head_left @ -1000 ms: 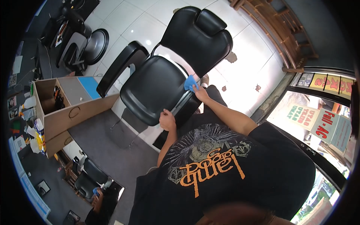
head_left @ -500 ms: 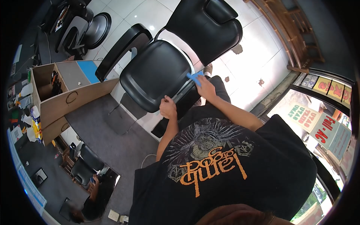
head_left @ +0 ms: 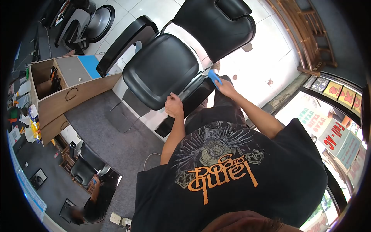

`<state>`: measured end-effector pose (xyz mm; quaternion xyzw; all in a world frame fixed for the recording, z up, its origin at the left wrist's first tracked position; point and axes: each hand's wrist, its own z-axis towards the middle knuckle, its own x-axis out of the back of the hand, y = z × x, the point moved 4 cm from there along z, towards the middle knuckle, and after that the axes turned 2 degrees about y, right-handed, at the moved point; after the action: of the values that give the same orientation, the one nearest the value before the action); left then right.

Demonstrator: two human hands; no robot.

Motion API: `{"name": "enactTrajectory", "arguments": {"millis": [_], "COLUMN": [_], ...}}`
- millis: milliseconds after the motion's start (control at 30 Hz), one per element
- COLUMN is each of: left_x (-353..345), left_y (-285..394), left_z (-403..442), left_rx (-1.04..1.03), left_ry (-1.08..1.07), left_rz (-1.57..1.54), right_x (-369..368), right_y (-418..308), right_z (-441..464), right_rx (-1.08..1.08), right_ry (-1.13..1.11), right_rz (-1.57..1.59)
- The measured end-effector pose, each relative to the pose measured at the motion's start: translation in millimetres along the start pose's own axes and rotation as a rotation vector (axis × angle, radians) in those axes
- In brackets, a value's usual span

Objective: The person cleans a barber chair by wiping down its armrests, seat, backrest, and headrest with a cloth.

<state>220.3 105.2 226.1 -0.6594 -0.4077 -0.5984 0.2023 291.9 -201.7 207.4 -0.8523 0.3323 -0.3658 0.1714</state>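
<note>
A black padded barber chair (head_left: pixel 160 69) stands before me, with its backrest (head_left: pixel 216 29) away from me at the upper right. My left hand (head_left: pixel 174 105) is closed around the near armrest (head_left: pixel 195 96), close to the front edge of the seat. In my right hand (head_left: pixel 227 87) is a blue cloth (head_left: pixel 213 76), pinched between the fingers. The cloth touches the rear end of that armrest, below the backrest. My right fingertips are partly hidden behind the cloth.
A wooden cabinet (head_left: pixel 73 89) with open compartments stands left, beside a mirror (head_left: pixel 77 170) reflecting me and the chair. Another barber chair (head_left: pixel 98 25) is at the upper left. Bamboo furniture (head_left: pixel 299 38) and a glass front with signs (head_left: pixel 334 133) lie to the right.
My right hand has moved right and slightly outward with the blue cloth, from the seat side toward the armrest's rear end. My left hand stays at the armrest. The view has shifted slightly.
</note>
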Motion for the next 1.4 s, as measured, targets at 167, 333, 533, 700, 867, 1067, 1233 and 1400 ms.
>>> {"name": "enactTrajectory", "arguments": {"millis": [167,333,533,700,867,1067,1233,1400], "left_x": [2.1,1.4,4.0,0.0,-2.4,-2.1,-5.2,-3.0], "left_y": [1.7,0.5,3.8,-0.8,-3.4,-3.4,-5.0,-3.4], "left_z": [-0.8,-0.9,0.1,0.3,0.7,2.5,1.7,1.4], "left_rx": [0.000,-0.010,-0.008,-0.012,-0.018,0.039,0.018,0.027], "left_ry": [0.000,0.031,0.033,0.042,0.063,-0.010,0.030,0.002], "left_rz": [0.000,0.002,-0.010,-0.026,-0.037,-0.022,-0.027,-0.030], "right_x": [13.7,-21.6,-55.4,-19.9,121.3,245.3,187.3,41.9], "right_y": [-42.6,-12.3,63.6,51.9,-23.2,-180.7,-134.6,-50.9], "right_z": [-18.5,54.9,92.0,50.2,78.2,47.4,119.8,134.2], "right_rx": [0.112,-0.038,-0.307,-0.407,0.019,0.847,0.803,0.691], "right_ry": [-0.100,-0.059,-0.140,-0.241,0.256,0.952,0.723,0.585], "right_rz": [0.048,0.214,0.294,0.402,0.006,-0.188,-0.762,-0.563]}}
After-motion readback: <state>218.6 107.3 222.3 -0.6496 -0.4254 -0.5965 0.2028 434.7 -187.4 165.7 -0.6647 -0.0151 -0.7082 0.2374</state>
